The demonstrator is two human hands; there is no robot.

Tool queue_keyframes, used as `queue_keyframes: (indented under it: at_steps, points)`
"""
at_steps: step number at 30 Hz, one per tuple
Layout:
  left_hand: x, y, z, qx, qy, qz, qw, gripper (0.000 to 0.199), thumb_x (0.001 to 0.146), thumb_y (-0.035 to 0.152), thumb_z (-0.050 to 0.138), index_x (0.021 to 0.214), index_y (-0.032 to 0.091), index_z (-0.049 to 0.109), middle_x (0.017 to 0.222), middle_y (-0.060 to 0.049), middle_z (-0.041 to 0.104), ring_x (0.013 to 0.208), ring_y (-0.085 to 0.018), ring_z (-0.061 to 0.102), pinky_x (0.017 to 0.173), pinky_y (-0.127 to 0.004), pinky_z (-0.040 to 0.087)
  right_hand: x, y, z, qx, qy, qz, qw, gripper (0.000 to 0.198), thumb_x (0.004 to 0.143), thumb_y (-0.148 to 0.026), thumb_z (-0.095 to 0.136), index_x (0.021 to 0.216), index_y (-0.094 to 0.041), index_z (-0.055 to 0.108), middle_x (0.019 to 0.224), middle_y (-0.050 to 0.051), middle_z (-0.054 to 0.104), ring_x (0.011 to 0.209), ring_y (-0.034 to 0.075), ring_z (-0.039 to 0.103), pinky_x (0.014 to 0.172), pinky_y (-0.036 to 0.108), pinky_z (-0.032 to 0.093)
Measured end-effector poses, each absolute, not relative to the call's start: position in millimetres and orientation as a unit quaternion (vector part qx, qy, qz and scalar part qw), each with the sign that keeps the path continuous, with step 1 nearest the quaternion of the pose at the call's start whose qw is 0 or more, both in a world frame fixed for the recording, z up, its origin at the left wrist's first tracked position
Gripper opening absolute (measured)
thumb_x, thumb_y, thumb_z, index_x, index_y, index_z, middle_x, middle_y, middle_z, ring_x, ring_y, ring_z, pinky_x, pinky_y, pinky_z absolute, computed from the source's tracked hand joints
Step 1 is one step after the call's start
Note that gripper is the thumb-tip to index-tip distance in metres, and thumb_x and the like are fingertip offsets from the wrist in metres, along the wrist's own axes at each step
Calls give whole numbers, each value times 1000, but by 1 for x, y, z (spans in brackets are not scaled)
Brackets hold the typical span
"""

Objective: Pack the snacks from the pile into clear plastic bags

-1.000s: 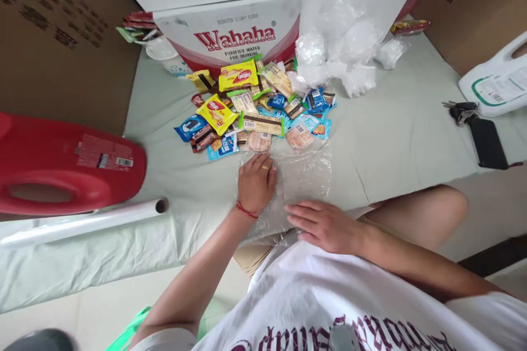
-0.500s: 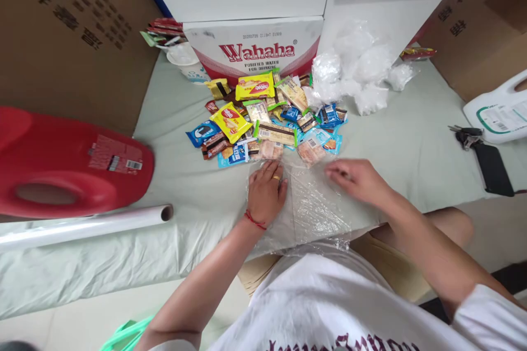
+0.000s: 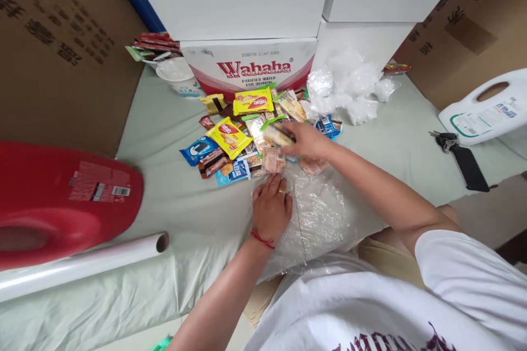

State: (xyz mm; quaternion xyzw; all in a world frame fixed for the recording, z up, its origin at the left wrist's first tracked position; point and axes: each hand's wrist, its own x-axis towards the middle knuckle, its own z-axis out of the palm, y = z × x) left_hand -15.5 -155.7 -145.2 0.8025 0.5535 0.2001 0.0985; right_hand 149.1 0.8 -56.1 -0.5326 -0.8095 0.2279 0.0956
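My left hand (image 3: 272,209) lies flat, fingers stretched out, on the left part of a sheet of clear plastic film (image 3: 323,211). My right hand (image 3: 308,141) is over the front of the snack pile, its fingers closed on a long wrapped snack packet (image 3: 276,132) with green ends. That packet is tilted, and part of it is hidden by the fingers. Around it lie a yellow Nabati packet (image 3: 229,137), a second yellow packet (image 3: 253,101) farther back, and a clear-wrapped pinkish snack (image 3: 273,160) just beyond my left fingertips. Another pinkish snack (image 3: 312,166) sits under my right wrist.
Crumpled clear plastic bundles (image 3: 349,88) sit at the back right, beside a Wahaha carton (image 3: 251,66). On the left are a red jug (image 3: 99,197) and a white roll (image 3: 90,263). A white jug (image 3: 486,104), keys and a black phone (image 3: 469,167) lie to the right.
My right hand has moved forward and left from beside the film to the pile and taken hold of the green-ended snack packet. My left hand stays on the film. The view has shifted slightly.
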Motion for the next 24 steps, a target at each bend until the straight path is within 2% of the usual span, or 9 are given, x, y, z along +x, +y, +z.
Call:
queue_keyframes:
  at_steps: [2,4,8,11,13,17,20,24]
  points:
    - [-15,-156,-144,803,553,196,103,40,100,26,51,135,12,63,148,-16,60,138,-33,54,110,-50,42,157,19,-51,-598,-755,215,162,59,85,-50,74,132,-16,60,114,10,72,95,26,67,81,34,50]
    - [-15,-156,-143,802,554,196,104,39,100,26,51,135,12,63,148,-15,60,138,-33,55,110,-50,42,163,42,-51,-648,-719,166,188,58,85,-47,73,131,-15,60,117,12,71,99,28,67,86,37,51]
    - [-16,-154,-142,798,558,200,105,38,100,26,51,134,14,64,148,-14,61,137,-32,55,109,-49,42,166,75,-55,-689,-707,125,101,59,81,-47,78,127,-13,63,121,16,69,106,31,65,92,39,51]
    - [-16,-153,-143,795,558,208,113,38,102,28,48,134,15,65,147,-13,61,137,-31,56,110,-49,43,167,83,-52,-681,-719,134,34,58,77,-44,82,123,-14,66,118,13,71,104,29,65,91,36,51]
    - [-16,-152,-144,790,561,215,123,39,104,29,45,132,15,66,146,-13,63,136,-30,56,110,-49,43,170,80,-46,-680,-723,120,30,56,74,-41,84,121,-15,67,116,11,71,103,28,65,90,35,50]
    - [-18,-151,-145,776,563,241,150,42,105,30,39,130,14,68,144,-13,64,138,-30,56,113,-51,42,183,40,-22,-656,-738,83,134,54,76,-42,80,122,-16,67,110,10,72,98,30,65,86,37,50]
    - [-21,-148,-146,754,562,280,192,46,107,34,34,129,17,70,143,-11,66,140,-29,54,117,-53,39,193,-24,-1,-590,-775,128,190,53,81,-45,76,124,-17,65,109,8,71,92,28,64,81,36,48]
    - [-29,-143,-149,697,558,350,283,52,109,40,26,133,21,68,141,-8,67,140,-27,55,120,-52,38,196,-117,-2,-464,-837,277,82,39,82,-38,75,116,-20,68,99,6,71,87,24,61,77,33,45]
